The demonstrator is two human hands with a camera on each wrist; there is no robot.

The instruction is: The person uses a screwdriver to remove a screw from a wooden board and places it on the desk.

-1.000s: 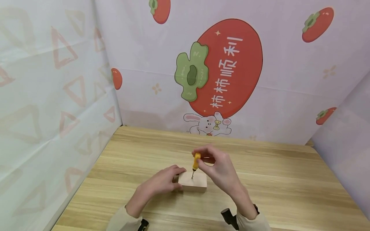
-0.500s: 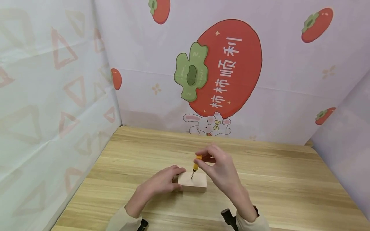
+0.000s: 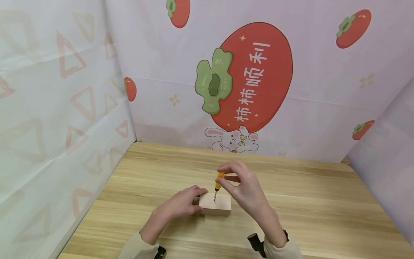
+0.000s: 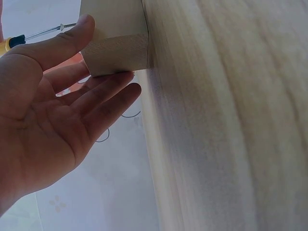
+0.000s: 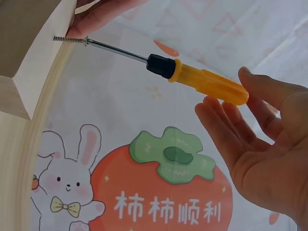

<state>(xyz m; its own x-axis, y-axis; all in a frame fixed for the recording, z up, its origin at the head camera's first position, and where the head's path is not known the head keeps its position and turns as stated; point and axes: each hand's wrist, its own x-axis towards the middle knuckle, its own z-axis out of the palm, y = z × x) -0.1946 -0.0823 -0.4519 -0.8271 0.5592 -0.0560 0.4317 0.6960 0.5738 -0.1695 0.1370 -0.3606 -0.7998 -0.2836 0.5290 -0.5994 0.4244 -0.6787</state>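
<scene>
One screwdriver (image 5: pixel 161 66), one screw (image 5: pixel 71 39), one block (image 3: pixel 217 205)

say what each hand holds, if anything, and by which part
The right hand holds the screwdriver by the back end of its yellow handle; the left hand grips the wooden block at its left end.

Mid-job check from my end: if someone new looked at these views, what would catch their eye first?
Probably the big red fruit printed on the backdrop behind the table. Next, likely the yellow-handled screwdriver in the right grip, its tip at a screw sticking up from the top of the pale wooden block. The left grip holds that block's left end.
</scene>
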